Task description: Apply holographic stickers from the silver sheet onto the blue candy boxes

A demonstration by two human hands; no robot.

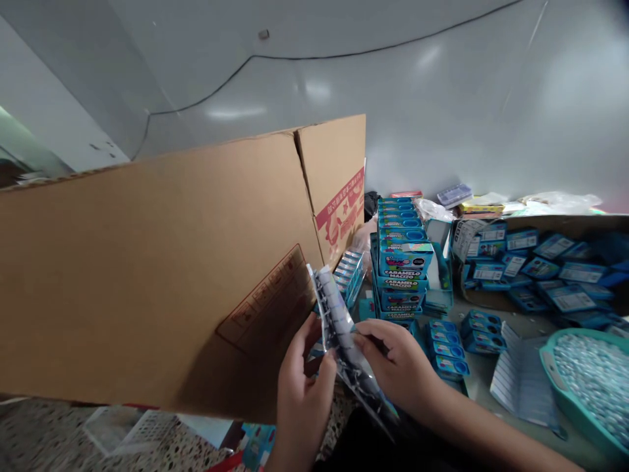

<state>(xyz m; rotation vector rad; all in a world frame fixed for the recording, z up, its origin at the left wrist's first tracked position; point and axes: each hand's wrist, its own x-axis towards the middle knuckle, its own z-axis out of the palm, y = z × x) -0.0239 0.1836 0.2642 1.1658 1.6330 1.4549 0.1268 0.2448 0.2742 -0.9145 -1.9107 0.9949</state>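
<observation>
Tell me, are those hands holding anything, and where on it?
Yes: a clear plastic strip of wrapped pieces, gripped around its middle, the left hand on one long edge, the right hand on the other.

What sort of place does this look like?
Probably a small candy-packing workroom: stacks of blue Caramelo Macizo boxes, a teal tub of small wrapped pieces, and a silvery strip of packets held by the left hand and right hand.

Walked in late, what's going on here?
A person holds a clear plastic strip of silvery packets between their left hand and right hand, beside a large cardboard carton. Stacked blue Caramelo Macizo boxes stand beyond, near an open carton of blue packs and a teal tub of wrapped sweets.
</observation>
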